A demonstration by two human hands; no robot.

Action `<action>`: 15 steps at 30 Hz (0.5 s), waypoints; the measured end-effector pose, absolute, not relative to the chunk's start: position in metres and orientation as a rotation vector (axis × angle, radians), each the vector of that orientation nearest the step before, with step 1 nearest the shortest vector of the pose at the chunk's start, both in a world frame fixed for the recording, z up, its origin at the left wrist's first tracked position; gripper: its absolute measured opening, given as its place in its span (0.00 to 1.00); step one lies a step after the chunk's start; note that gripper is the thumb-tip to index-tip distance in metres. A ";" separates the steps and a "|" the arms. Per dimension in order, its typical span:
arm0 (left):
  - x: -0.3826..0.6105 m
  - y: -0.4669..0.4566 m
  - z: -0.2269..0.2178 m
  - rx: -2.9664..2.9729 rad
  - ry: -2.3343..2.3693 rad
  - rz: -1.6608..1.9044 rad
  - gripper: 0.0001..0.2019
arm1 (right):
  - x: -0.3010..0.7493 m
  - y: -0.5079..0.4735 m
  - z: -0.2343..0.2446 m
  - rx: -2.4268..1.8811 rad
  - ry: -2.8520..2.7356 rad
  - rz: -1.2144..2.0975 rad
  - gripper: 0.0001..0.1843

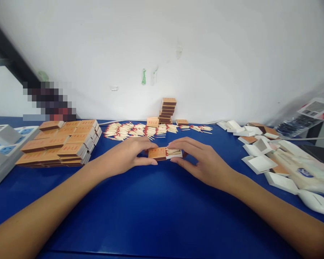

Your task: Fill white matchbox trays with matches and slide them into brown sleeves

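Observation:
A matchbox lies partly open at the middle of the blue table, its orange-brown sleeve (157,154) on the left and its white tray (175,154) sticking out on the right. Red-headed matches fill the part of the tray that shows. My left hand (129,153) pinches the sleeve between thumb and fingers. With thumb and fingers, my right hand (198,154) grips the tray's right end. Behind the box, loose matches (118,131) are spread in a long row. Several matchboxes (168,108) form a leaning stack behind them, against the wall.
On the left, many closed matchboxes (67,140) are piled beside a white power strip (24,138). White empty trays (259,163) and some sleeves lie scattered on the right, near a tissue packet (305,171) and a white rounded object (316,202). A clear plastic bottle (294,124) stands behind.

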State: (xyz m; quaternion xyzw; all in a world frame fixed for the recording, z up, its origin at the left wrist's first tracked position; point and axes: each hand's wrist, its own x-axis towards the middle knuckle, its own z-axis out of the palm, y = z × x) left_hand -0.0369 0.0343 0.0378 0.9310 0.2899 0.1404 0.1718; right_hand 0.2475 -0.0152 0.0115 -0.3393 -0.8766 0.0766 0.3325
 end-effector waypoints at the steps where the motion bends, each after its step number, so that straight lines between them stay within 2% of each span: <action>1: -0.037 0.034 0.038 2.641 0.814 0.399 0.17 | 0.247 -0.016 0.012 -0.880 -2.288 0.201 0.14; 4: -0.035 0.034 0.038 2.626 0.796 0.422 0.15 | 0.247 -0.017 0.013 -0.853 -2.281 0.205 0.12; 10: -0.035 0.035 0.034 2.580 0.784 0.449 0.13 | 0.248 -0.017 0.013 -0.833 -2.293 0.227 0.13; 15: -0.035 0.036 0.030 2.549 0.784 0.505 0.15 | 0.246 -0.018 0.016 -0.861 -2.275 0.202 0.12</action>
